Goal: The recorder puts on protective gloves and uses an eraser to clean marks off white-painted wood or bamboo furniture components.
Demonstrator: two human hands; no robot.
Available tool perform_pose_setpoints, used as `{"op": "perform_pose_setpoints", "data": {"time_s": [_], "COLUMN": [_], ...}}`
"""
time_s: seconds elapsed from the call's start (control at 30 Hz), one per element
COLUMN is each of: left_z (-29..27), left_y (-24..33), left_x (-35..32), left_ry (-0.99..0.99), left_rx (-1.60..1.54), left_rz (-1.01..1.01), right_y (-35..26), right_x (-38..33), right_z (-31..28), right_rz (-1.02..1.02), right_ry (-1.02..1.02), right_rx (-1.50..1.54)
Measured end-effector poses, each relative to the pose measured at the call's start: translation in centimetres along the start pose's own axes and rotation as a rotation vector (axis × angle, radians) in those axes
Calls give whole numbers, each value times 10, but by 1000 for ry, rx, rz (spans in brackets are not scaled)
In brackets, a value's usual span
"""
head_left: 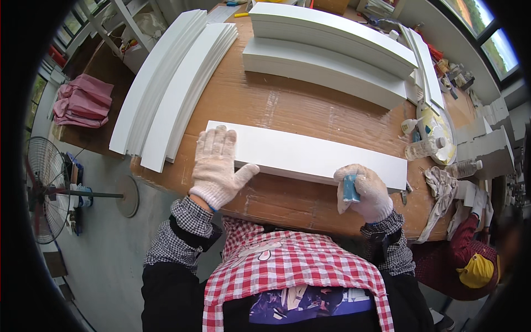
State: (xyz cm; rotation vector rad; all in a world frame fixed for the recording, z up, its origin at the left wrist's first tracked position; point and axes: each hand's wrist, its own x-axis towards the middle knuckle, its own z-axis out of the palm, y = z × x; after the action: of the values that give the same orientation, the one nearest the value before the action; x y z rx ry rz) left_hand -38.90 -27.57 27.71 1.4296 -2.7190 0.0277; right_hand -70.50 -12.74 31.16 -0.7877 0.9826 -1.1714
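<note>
Board (304,154) beneath left hand (217,162) — spread flat, gripping nothing — and reaching past right hand (367,191), curled round blue piece (350,188). Probably best: steady hold on left, light, even pressure on right.

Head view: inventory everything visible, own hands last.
worktable: one, brown, middle
front board: one visible, white, centre
left board stacks: two, white, left
far board stacks: two, white, top
narrow boards: several, white, upper right
clear bottles: two, colourless, right
rag: one, pale, right
blue block: one, blue, in right hand
pink cloth: one, pink, left
fan: one, dark, lower left
co-worker: one, dark red, lower right
small clutter: uncounted, mixed, far right
apron: one, red and white, lower centre
left hand: one, cream glove, board's left end
right hand: one, cream glove, board's right end
</note>
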Motion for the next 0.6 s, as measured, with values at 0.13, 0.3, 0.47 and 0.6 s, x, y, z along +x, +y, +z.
{"op": "perform_pose_setpoints", "data": {"time_s": [0.13,0.3,0.47,0.6], "left_z": [-28,-52,-36,-28], "left_y": [-15,54,75,68], "left_x": [10,46,76,75], "left_ry": [-44,32,-107,-122], "left_rx": [-15,-217,-225,-247], "left_rz": [-117,274,408,401], "right_y": [-2,-3,7,-16], "right_x": [4,54,70,13], "right_z": [9,50,-5,-89], "right_rz": [114,68,-150,-306], "right_ry": [-9,-12,85,431], "right_rx": [13,162,623,602]}}
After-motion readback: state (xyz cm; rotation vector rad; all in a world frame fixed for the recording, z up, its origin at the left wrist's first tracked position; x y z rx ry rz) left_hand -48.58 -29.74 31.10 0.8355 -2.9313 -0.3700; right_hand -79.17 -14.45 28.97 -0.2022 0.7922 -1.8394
